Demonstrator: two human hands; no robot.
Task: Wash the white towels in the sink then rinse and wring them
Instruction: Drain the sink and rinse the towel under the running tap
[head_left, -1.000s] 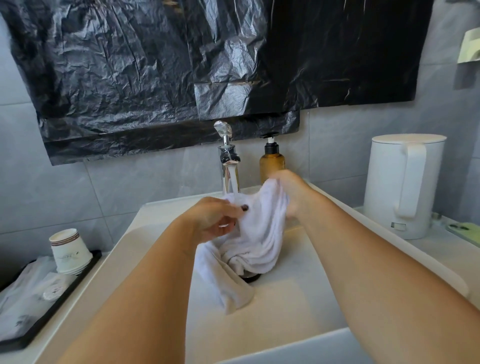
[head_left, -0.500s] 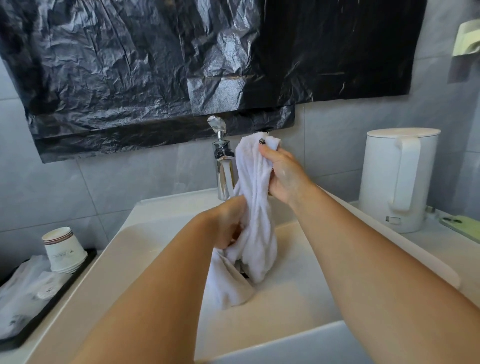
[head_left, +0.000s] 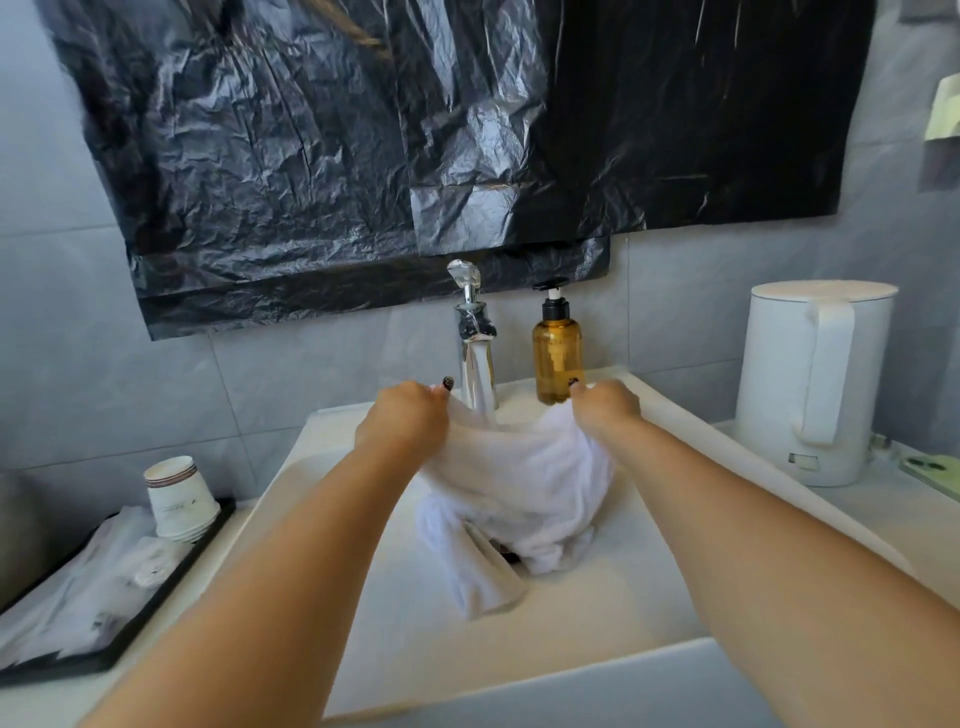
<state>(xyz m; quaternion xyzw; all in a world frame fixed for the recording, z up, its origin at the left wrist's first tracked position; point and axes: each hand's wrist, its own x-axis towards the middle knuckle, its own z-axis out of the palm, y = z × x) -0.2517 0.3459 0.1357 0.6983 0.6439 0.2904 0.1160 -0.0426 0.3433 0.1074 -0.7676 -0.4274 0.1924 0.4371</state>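
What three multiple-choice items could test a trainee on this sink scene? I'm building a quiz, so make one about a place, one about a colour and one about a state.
1. Where does the amber pump bottle stand?
A. On the sink's back ledge, right of the faucet
B. In the black tray
C. On top of the white kettle

2. What colour is the plastic sheeting on the wall?
A. White
B. Black
C. Green

3. How is the white towel held?
A. Lying untouched in the sink
B. Held by one hand only
C. Gripped by the left hand and the right hand, spread between them under the faucet

Answers: 1 A, the bottle stands beside the faucet on the ledge; 2 B, the crinkled sheet is black; 3 C, each hand holds an upper edge while the rest hangs into the basin.
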